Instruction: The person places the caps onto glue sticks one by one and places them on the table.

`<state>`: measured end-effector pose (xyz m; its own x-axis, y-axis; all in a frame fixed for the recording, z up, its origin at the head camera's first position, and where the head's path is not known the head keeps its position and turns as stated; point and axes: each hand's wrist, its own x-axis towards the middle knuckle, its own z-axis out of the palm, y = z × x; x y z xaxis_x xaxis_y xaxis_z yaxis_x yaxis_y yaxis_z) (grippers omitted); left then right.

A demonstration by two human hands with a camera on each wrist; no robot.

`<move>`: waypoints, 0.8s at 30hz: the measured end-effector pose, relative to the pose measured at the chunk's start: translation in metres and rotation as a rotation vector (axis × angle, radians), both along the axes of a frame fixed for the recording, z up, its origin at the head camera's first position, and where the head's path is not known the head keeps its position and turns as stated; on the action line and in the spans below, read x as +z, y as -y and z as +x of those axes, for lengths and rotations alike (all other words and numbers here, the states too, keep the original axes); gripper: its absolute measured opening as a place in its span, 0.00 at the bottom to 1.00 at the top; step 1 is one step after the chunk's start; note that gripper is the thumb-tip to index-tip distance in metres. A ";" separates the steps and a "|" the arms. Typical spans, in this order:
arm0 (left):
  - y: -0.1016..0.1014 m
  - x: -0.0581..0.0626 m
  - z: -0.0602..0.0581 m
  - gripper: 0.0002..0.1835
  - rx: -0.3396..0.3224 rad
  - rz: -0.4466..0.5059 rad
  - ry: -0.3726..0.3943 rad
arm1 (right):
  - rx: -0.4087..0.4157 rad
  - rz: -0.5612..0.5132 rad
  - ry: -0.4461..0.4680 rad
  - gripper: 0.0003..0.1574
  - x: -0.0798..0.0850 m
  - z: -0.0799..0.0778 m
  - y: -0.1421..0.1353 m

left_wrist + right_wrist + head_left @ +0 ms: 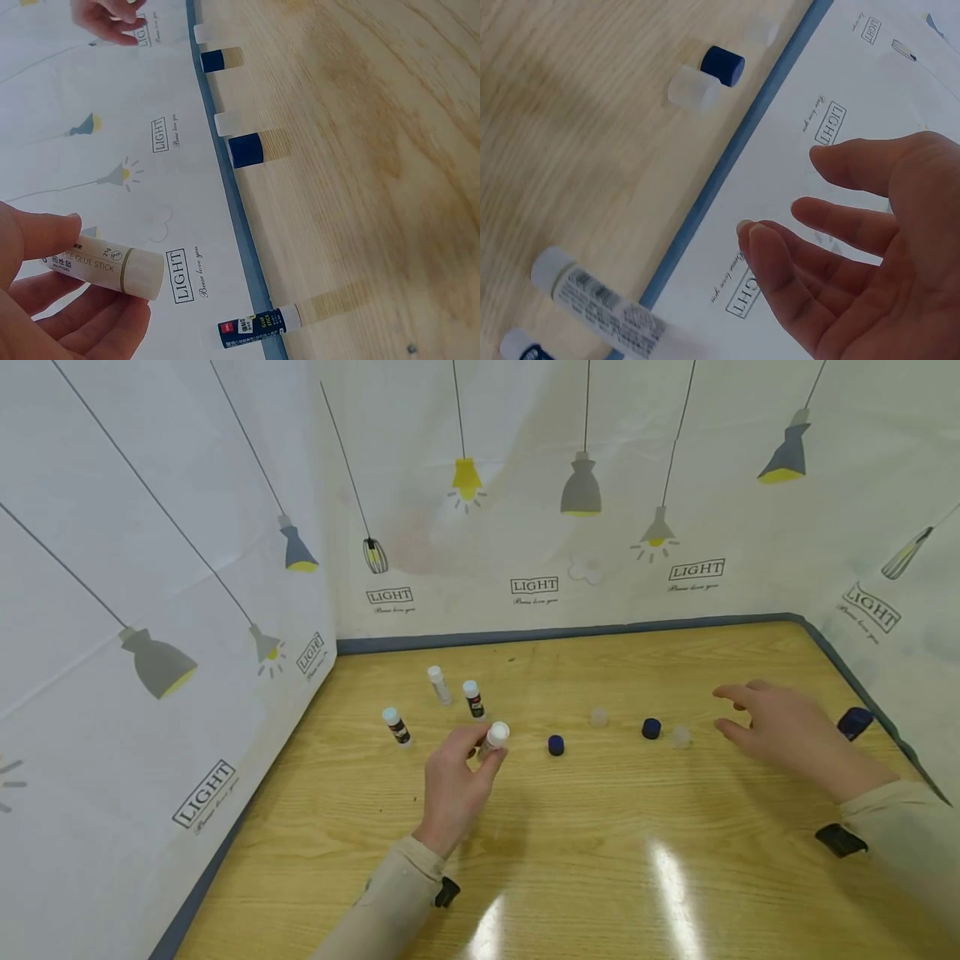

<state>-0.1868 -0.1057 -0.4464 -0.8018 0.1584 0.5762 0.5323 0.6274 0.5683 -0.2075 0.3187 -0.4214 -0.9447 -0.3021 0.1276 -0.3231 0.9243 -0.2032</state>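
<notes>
Nearest the camera we record the left sleeve [390,902] and the right sleeve [903,839], both beige. We find the left hand [453,785] grasping a white glue stick [494,740] between thumb and fingers, above the bench [600,860]. Beyond it and to its left stand a dark-labelled glue stick [397,727], a white tube [440,687] and a second dark-labelled glue stick [474,701]. To its right we note a loose row: a blue cap [556,745], a translucent cap [598,717], a second blue cap [651,728] and a second translucent cap [681,737]. We observe the right hand [780,727] released, thumb and fingers apart, near that last cap. By its wrist lies a partly hidden dark blue object [856,722], which we cannot identify.
</notes>
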 end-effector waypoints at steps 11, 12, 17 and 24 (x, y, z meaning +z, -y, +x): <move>0.001 -0.001 0.003 0.15 -0.014 0.028 0.005 | 0.051 -0.047 0.064 0.29 -0.020 -0.012 0.013; 0.001 -0.001 0.004 0.16 -0.011 0.031 0.010 | 0.056 -0.047 0.074 0.30 -0.022 -0.014 0.014; 0.001 -0.002 0.004 0.18 -0.003 0.036 0.023 | 0.065 -0.058 0.138 0.32 -0.034 -0.022 0.021; 0.002 -0.002 0.004 0.18 0.005 0.025 0.011 | 0.034 -0.082 0.170 0.32 -0.051 -0.029 0.031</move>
<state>-0.1830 -0.1074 -0.4482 -0.8090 0.1394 0.5710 0.5225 0.6156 0.5900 -0.2364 0.2875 -0.4728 -0.9440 -0.3298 -0.0074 -0.3089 0.8915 -0.3314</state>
